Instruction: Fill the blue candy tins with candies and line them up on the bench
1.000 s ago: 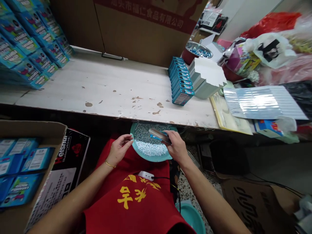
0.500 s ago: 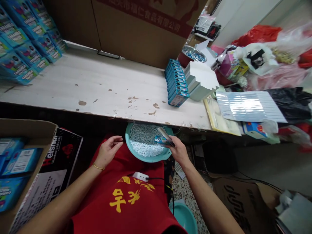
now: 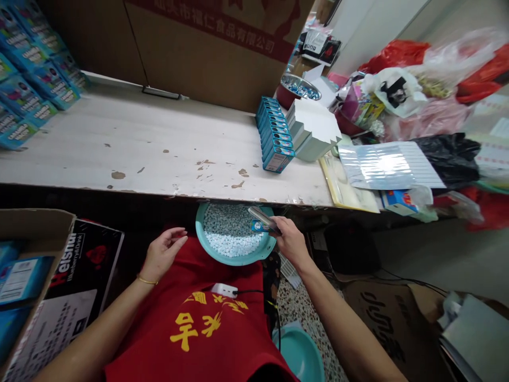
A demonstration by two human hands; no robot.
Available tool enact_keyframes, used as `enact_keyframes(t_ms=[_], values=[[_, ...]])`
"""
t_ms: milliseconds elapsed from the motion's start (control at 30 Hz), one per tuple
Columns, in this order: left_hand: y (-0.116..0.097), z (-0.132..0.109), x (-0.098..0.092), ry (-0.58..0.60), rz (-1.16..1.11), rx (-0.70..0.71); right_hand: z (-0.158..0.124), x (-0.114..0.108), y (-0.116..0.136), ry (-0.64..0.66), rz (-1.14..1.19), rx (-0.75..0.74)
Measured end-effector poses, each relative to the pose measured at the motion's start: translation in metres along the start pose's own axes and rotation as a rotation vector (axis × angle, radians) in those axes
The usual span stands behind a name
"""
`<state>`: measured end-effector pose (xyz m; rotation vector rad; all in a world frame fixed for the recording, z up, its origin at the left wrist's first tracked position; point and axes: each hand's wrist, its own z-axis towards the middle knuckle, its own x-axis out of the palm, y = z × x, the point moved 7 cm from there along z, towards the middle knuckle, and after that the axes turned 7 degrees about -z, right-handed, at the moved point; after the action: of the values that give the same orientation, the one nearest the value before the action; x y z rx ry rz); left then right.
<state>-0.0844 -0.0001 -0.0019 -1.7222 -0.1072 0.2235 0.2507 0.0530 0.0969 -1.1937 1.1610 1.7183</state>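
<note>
A teal bowl (image 3: 204, 246) full of small white pellets rests on my lap, on a red apron, just under the table's front edge. My right hand (image 3: 290, 243) grips a small blue box (image 3: 260, 225) with its flap up over the bowl's right rim. My left hand (image 3: 163, 252) lies left of the bowl with fingers loosely apart and nothing in it.
A worn white table (image 3: 159, 148) carries a row of small blue boxes (image 3: 274, 135), folded white cartons (image 3: 314, 124) and stacked blue packs (image 3: 27, 79) at far left. A cardboard box (image 3: 24, 276) with blue packs sits at my left. Bags and papers crowd the right. A second teal bowl (image 3: 298, 355) lies on the floor.
My left hand has drawn back from the bowl's rim to the left and opened. The right hand keeps the blue box over the bowl. The view has shifted right.
</note>
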Motion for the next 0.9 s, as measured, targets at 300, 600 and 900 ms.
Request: enact_keyframes(t_ms=[300,600,900], values=[[0.007,0.003,-0.019,-0.053,0.075,-0.038,0.006,-0.006,0.0,0.028,-0.023,-0.046],[0.005,0.002,-0.031,-0.084,0.099,-0.1,0.017,-0.023,-0.045,-0.15,0.601,0.143],[-0.011,0.007,-0.037,-0.128,0.047,-0.116,0.122,-0.018,-0.097,-0.33,0.932,0.328]])
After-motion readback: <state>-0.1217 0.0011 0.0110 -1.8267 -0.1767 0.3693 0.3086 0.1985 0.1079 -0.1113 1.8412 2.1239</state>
